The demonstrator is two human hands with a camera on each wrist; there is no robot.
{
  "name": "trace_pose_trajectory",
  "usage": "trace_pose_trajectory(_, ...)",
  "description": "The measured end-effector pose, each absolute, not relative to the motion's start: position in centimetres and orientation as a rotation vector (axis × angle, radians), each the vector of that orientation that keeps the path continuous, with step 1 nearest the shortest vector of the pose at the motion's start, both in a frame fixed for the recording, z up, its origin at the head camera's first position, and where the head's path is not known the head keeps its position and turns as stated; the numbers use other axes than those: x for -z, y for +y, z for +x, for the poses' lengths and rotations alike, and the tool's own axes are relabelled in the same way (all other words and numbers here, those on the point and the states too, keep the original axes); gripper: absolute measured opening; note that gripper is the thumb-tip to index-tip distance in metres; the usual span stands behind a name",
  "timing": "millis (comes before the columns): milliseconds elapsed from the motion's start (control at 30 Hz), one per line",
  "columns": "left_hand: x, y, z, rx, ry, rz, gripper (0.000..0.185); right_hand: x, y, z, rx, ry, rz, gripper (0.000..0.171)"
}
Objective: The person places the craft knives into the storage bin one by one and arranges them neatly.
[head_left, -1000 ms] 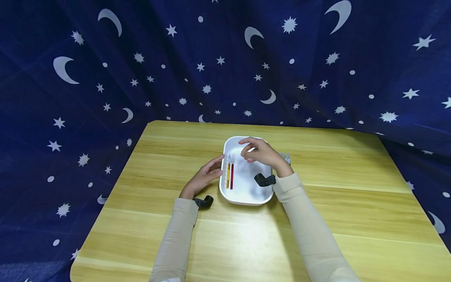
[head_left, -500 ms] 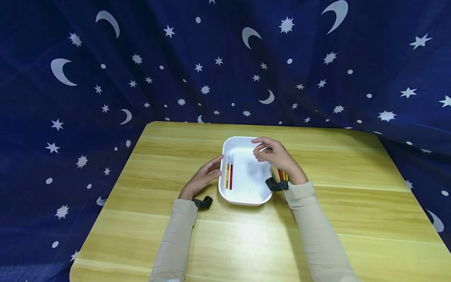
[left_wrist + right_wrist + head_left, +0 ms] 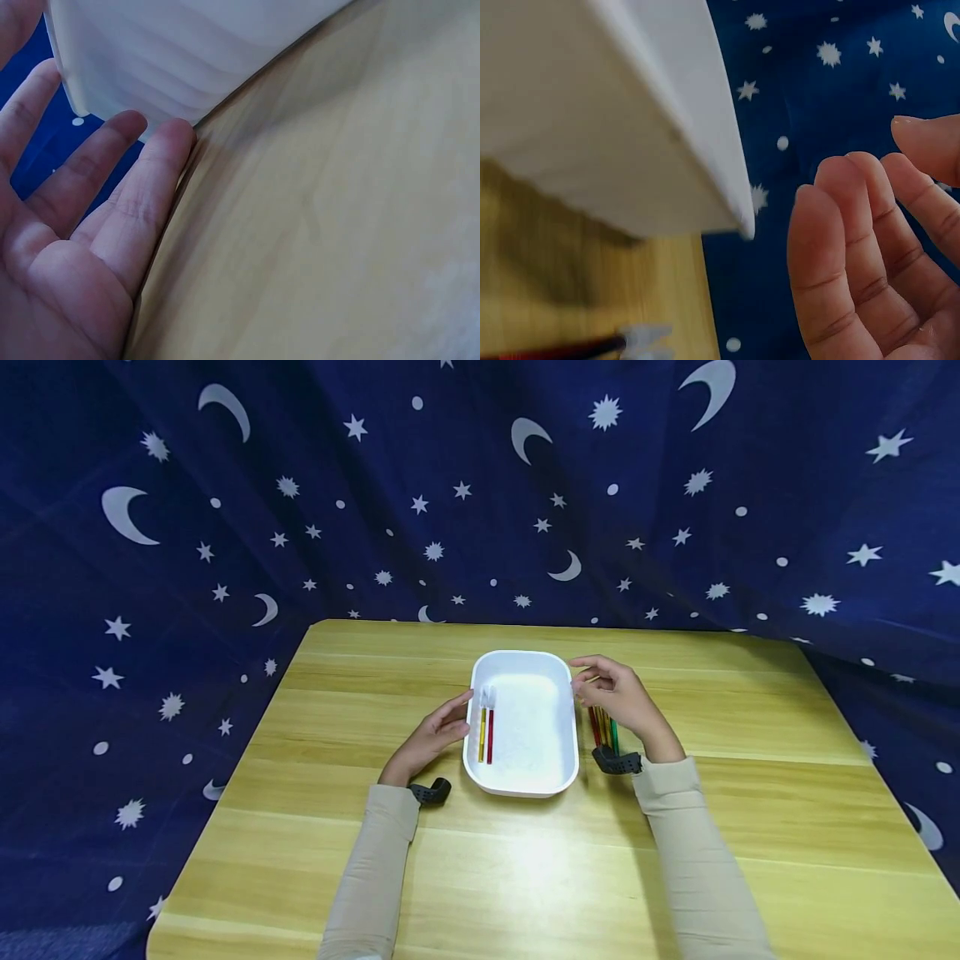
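Note:
A white tray [image 3: 521, 791] stands on the table, with a yellow-handled fork [image 3: 482, 735] and a red-handled fork [image 3: 491, 737] side by side at its left. Against the tray's left wall, my left hand [image 3: 427, 739] rests with extended fingers; its fingertips meet the wall in the left wrist view. Just outside the right rim hovers my right hand [image 3: 621, 695], fingers loosely bent. The right wrist view shows that hand [image 3: 870, 277] holding nothing, apart from the tray wall [image 3: 622, 127]. Under its wrist lie several forks [image 3: 614, 737] with red, yellow and green handles, partly hidden.
The wooden table [image 3: 750, 827] extends to both sides of the tray. A dark blue curtain [image 3: 465, 443] with moons and stars hangs behind it. Each wrist wears a black camera mount, such as the right camera mount [image 3: 617, 762].
My right hand has moved right, from over the tray's inside to beyond its right rim, uncovering more of the forks' handles there. The left hand has stayed at the tray's left wall.

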State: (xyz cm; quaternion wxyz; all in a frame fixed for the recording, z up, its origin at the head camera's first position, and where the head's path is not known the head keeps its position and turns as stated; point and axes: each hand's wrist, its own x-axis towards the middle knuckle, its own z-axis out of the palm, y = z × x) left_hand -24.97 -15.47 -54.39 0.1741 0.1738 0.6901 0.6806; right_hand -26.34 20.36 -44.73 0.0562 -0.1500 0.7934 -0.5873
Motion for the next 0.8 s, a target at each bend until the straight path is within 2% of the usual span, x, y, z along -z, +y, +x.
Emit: trace_pose_trajectory(800,54.5,-15.4,-24.9,-1.931,1.961,0.514,0.065,47.4,25.6,-26.7,1.676,2.472,-0.324,0.043)
